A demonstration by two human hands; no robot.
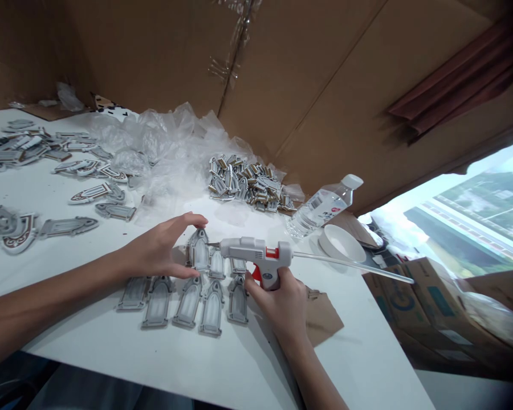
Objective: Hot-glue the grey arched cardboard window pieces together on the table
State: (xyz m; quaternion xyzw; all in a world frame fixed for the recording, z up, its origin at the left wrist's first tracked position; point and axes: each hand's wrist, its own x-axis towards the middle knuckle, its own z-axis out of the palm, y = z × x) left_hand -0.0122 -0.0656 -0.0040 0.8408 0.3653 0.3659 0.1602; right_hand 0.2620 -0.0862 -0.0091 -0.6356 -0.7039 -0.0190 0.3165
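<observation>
Our left hand (170,245) clamps a flat grey arch-shaped piece (198,251); our right hand (285,304) grips a white-and-red plastic glue gun (248,249).

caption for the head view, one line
Right hand aims a glue gun at an arch-shaped piece in the left hand

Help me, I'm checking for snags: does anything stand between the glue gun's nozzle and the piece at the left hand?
Nothing visible does: the nozzle ends right by the piece. The left hand is at the piece's ends, clear of that line.
</observation>
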